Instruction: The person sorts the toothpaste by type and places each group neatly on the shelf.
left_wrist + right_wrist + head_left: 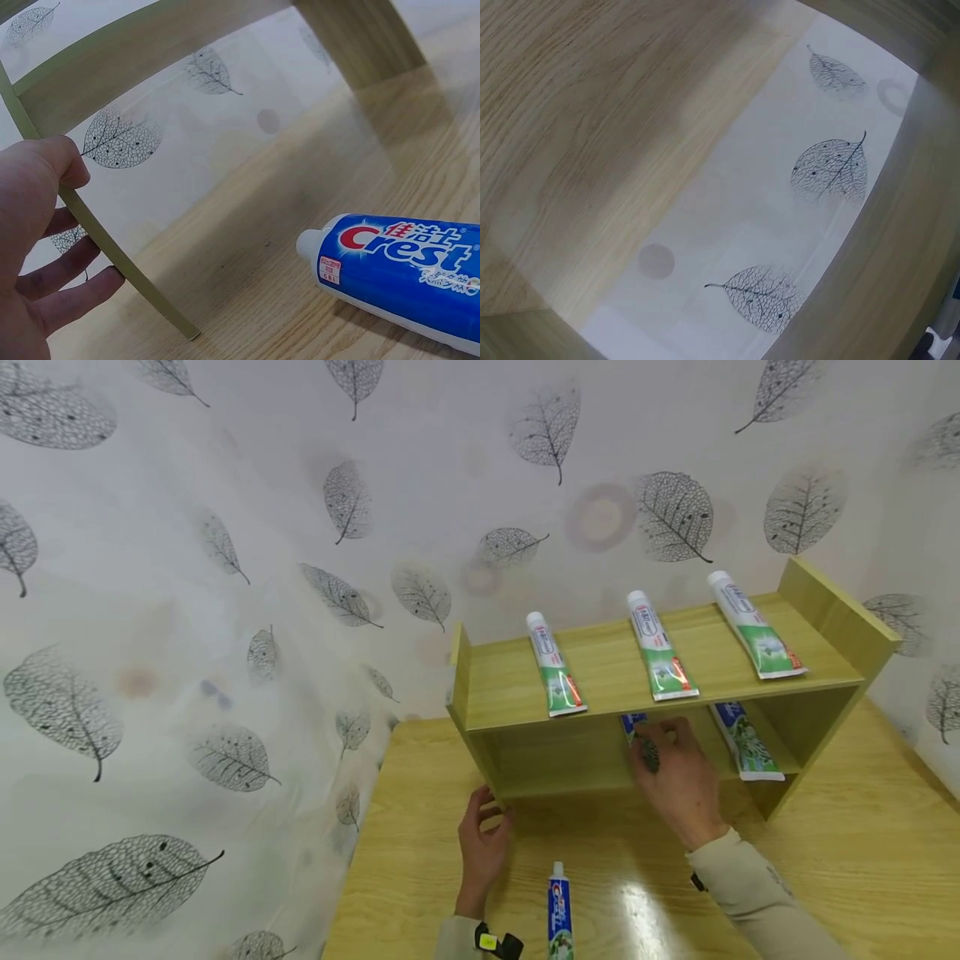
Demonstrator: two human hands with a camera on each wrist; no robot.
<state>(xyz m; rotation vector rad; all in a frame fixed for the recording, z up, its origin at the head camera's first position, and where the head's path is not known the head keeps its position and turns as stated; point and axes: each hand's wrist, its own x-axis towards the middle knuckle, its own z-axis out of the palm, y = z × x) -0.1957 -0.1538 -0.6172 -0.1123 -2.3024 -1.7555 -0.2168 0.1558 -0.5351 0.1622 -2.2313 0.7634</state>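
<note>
A small wooden shelf stands on the table. My right hand reaches into its lower tier and grips a blue and green toothpaste tube, partly hidden by the fingers and upper board. Beside it on that tier lies another blue and green tube. My left hand holds the edge of the shelf's left side panel, thumb on one face and fingers on the other. On the table near that hand is a blue Crest toothpaste tube, cap toward the shelf. The right hand is out of sight in the right wrist view.
Three white and green toothpaste tubes lie spaced apart on the upper tier, caps toward the wall. Leaf-patterned wall covering rises behind and left of the wooden table. The shelf's raised right side panel borders the upper tier.
</note>
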